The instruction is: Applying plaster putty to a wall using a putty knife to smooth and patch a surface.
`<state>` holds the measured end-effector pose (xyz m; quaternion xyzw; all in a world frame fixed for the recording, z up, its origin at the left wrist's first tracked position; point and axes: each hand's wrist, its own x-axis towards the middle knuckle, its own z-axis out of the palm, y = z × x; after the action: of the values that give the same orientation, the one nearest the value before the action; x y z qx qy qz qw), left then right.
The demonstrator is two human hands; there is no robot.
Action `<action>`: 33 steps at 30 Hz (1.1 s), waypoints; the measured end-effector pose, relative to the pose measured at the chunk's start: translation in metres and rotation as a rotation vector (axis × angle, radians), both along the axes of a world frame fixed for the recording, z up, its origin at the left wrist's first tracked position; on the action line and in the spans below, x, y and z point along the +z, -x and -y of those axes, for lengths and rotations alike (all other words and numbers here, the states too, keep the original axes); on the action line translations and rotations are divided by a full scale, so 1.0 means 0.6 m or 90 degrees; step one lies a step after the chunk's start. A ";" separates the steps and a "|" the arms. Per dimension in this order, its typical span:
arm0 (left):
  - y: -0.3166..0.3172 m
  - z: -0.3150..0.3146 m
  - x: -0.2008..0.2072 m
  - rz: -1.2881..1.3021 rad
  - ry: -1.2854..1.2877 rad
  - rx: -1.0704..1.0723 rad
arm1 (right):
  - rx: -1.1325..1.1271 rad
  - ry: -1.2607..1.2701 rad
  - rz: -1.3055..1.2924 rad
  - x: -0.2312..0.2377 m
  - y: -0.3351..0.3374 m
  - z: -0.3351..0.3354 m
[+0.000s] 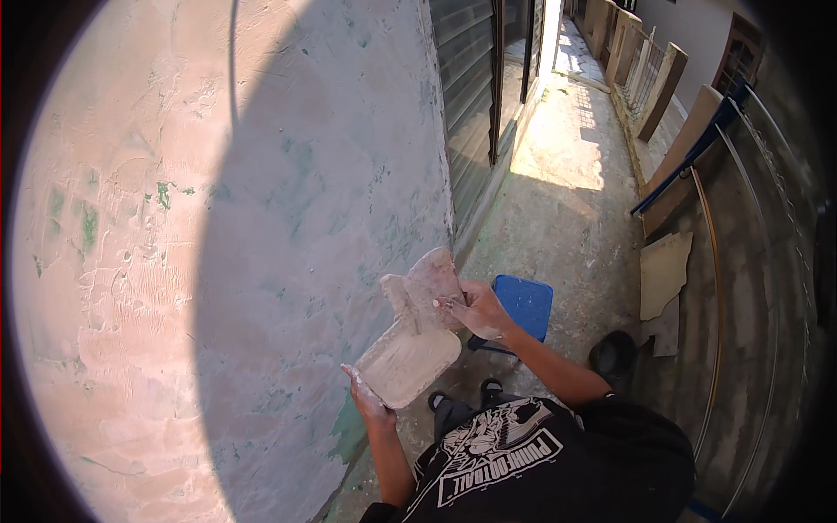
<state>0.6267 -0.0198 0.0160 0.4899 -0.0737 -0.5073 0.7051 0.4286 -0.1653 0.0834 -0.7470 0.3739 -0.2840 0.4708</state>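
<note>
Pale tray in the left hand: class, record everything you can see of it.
The tray is a shallow, rounded rectangle with a low rim, its material hard to tell under a chalky, plaster-like coating. It slants beside the patchy wall, open side facing the camera. The left hand supports its lower left edge. Its far end is partly covered by a smeared flat piece in the right hand; whether the two touch is unclear.

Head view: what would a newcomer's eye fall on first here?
Probably the patchy wall, filling the left side, its far-left part sunlit pink and the rest in curved grey shadow. Next, at lower centre, the left hand holds a pale shallow container, and the right hand a smeared flat piece at its upper end. A bright blue square top stands out just beyond the right hand.
</note>
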 end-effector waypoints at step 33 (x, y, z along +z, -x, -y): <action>-0.082 0.006 0.024 0.035 -0.103 -0.063 | -0.412 -0.147 0.235 -0.365 -0.249 0.054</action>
<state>0.6759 -0.0235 0.0307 0.5546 -0.0758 -0.5325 0.6349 0.5781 -0.1978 -0.1357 -0.4691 0.5287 -0.5034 0.4969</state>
